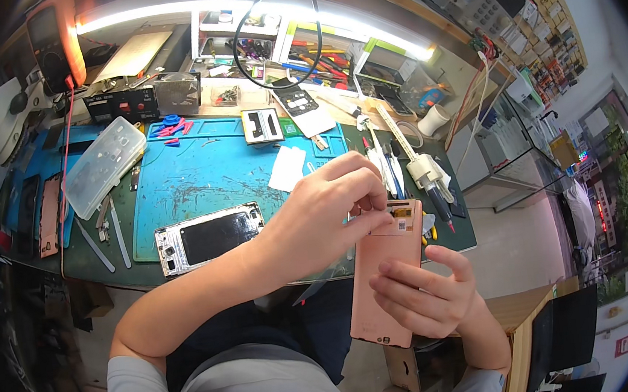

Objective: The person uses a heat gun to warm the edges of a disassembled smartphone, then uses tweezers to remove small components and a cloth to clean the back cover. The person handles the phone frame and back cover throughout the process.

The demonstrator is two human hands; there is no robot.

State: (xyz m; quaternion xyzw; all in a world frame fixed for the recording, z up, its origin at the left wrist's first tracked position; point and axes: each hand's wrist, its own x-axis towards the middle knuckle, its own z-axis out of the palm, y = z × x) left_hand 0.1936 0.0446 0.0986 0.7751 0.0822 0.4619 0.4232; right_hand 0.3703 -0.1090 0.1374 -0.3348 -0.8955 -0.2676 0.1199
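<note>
A flat copper-pink phone panel (386, 257) is held upright and slightly tilted just beyond the bench's front edge. Near its top are a small flex cable (402, 213) and a white label. My left hand (341, 201) reaches across from the left, its thumb and fingers pinched at the panel's top edge. Whether they grip the edge or a small part there is hidden. My right hand (433, 290) wraps the panel's right side, with fingers lying across its copper face. To the left, an opened phone (216, 236) with a dark middle and pale frame lies on the blue work mat (191, 177).
Tweezers (119, 234) and a clear plastic case (103, 167) lie at the left. A glue syringe (429, 177) and thin tools stand near my hands at the right. A black cable loop (275, 29) hangs over the back. Behind are tool trays (319, 55).
</note>
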